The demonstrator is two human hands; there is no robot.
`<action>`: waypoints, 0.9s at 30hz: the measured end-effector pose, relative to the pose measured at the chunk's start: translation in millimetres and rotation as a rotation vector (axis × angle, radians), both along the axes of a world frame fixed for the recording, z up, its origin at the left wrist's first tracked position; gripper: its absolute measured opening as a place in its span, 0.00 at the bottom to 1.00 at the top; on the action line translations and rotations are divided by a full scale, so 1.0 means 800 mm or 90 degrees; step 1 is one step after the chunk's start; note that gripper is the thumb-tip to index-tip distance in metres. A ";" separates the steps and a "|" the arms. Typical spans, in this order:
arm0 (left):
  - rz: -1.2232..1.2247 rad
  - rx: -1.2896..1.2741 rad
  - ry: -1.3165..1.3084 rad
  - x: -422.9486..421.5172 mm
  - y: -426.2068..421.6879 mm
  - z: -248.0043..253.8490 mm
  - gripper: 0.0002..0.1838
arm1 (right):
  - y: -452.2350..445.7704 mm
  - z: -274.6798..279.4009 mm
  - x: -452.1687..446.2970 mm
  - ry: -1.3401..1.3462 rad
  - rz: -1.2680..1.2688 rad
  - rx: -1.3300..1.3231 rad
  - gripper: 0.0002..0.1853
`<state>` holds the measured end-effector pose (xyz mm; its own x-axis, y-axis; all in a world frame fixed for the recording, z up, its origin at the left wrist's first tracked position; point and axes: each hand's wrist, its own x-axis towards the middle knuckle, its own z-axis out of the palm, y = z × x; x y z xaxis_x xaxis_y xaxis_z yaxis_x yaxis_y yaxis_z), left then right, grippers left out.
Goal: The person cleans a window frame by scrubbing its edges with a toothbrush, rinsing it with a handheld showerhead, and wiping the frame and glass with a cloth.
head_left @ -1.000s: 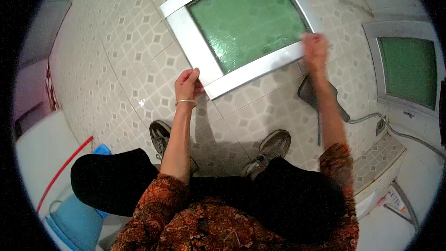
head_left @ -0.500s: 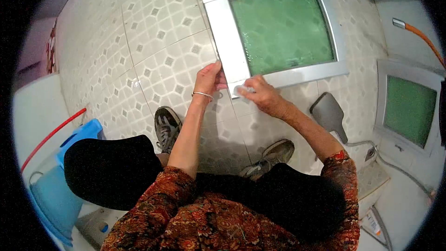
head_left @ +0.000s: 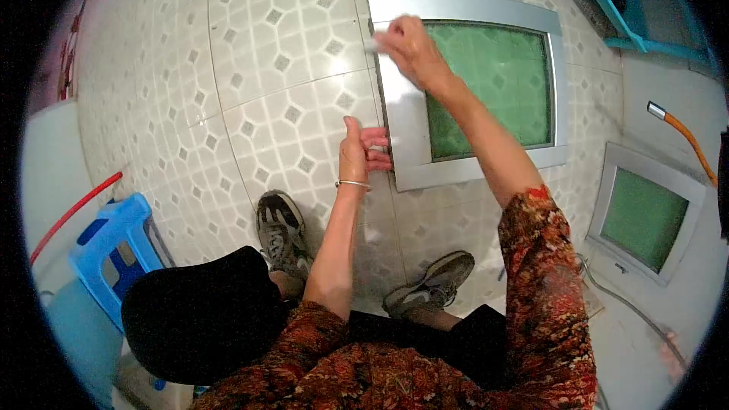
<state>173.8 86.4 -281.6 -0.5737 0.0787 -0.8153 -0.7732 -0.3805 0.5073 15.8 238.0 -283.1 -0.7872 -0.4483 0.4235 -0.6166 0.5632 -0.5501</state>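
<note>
A silver-framed panel (head_left: 477, 175) with green glass is in front of me, over the tiled floor. My left hand (head_left: 362, 153) is at the frame's left edge, thumb up and fingers apart, the fingertips reaching the edge. Over the frame's upper left part is my right hand (head_left: 410, 45), its fingers closed on a small whitish thing, blurred and mostly hidden. A bracelet (head_left: 352, 183) circles my left wrist.
A blue stool (head_left: 114, 247) stands at the left, near a red hose (head_left: 74, 216). On the right are an orange hose (head_left: 692, 146), a second green-glass panel (head_left: 644, 219) and a grey hose (head_left: 634, 310). My shoes (head_left: 434, 282) rest on the tiles (head_left: 262, 110).
My right hand has gone from the frame's right side to its lower left corner, then up its left side. My left hand's fingers have spread. The view has shifted.
</note>
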 end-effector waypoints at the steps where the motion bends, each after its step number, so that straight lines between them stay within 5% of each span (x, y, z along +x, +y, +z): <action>1: -0.034 -0.049 0.002 -0.007 0.001 0.004 0.44 | -0.006 -0.001 -0.015 0.006 -0.044 -0.024 0.12; 3: -0.094 -0.140 0.010 -0.024 0.004 0.011 0.43 | -0.015 0.006 -0.002 -0.001 -0.135 0.011 0.10; 9: 0.056 -0.153 0.131 -0.047 0.025 0.007 0.30 | 0.055 0.026 0.236 -0.213 -0.050 0.095 0.13; 10: 0.060 -0.091 0.171 -0.039 0.022 -0.002 0.20 | 0.062 0.024 0.252 -0.240 -0.050 0.085 0.12; 12: 0.017 -0.129 0.164 -0.034 0.026 -0.008 0.15 | 0.062 -0.004 0.228 -0.498 -0.116 0.037 0.13; 14: -0.004 -0.156 0.179 -0.027 0.029 -0.018 0.13 | 0.058 -0.023 0.167 -0.427 -0.180 -0.016 0.14; 15: -0.002 -0.163 0.199 -0.023 0.030 -0.027 0.13 | 0.045 -0.009 0.109 -0.226 -0.208 -0.044 0.14; 18: -0.002 -0.190 0.237 -0.027 0.029 -0.025 0.13 | 0.035 -0.017 -0.010 0.004 -0.203 -0.015 0.12; 20: -0.002 -0.206 0.220 -0.027 0.028 -0.016 0.14 | 0.031 -0.015 -0.022 0.044 -0.206 -0.002 0.11; 21: -0.001 -0.211 0.206 -0.028 0.029 -0.014 0.15 | 0.028 -0.007 0.003 -0.298 -0.303 -0.186 0.10; 23: 0.015 -0.168 0.159 -0.041 0.026 -0.010 0.18 | 0.023 -0.007 0.087 -0.538 -0.289 -0.169 0.09; 26: 0.053 -0.051 0.071 -0.040 0.014 -0.005 0.23 | 0.015 0.022 0.168 -0.160 -0.062 0.088 0.10; 27: 0.064 -0.033 0.061 -0.038 0.011 -0.009 0.24 | 0.012 0.026 0.157 -0.174 -0.060 0.110 0.10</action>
